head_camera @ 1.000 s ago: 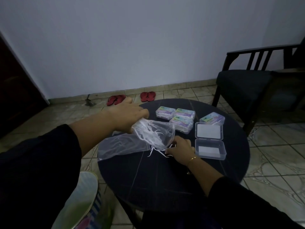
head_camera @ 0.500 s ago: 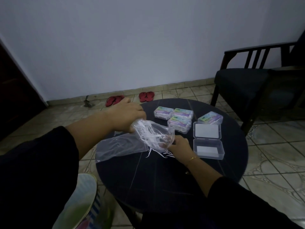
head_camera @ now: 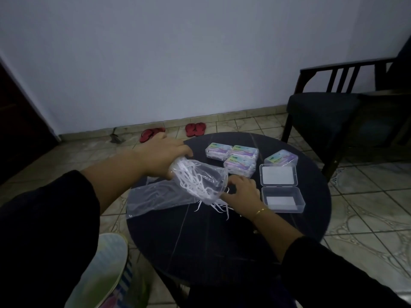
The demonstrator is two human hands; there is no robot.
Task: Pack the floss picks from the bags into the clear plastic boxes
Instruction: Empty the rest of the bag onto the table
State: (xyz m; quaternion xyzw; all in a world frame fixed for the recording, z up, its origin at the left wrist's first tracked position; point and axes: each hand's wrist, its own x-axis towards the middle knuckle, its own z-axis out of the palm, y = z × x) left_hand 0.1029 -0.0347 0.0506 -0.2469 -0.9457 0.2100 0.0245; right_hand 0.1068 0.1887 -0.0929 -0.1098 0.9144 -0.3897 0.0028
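The right hand point(head_camera: 241, 192) has moved up to the mouth of the clear bag point(head_camera: 200, 183), fingers curled apparently around picks, though dimness blurs this; the left hand point(head_camera: 164, 156) grips the tipped bag's bunched end; white floss picks point(head_camera: 213, 207) spill onto the table point(head_camera: 211, 252); the open box point(head_camera: 282, 198) waits empty.

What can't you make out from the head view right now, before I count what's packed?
- Right hand fingertips: hidden behind the held bag, so its grip on picks is unclear.
- Floss picks count: tangled, blurred through plastic.
- Closed boxes: label text too small, dim.
- Flat bag contents: too dim.
- Left hand palm: turned away.
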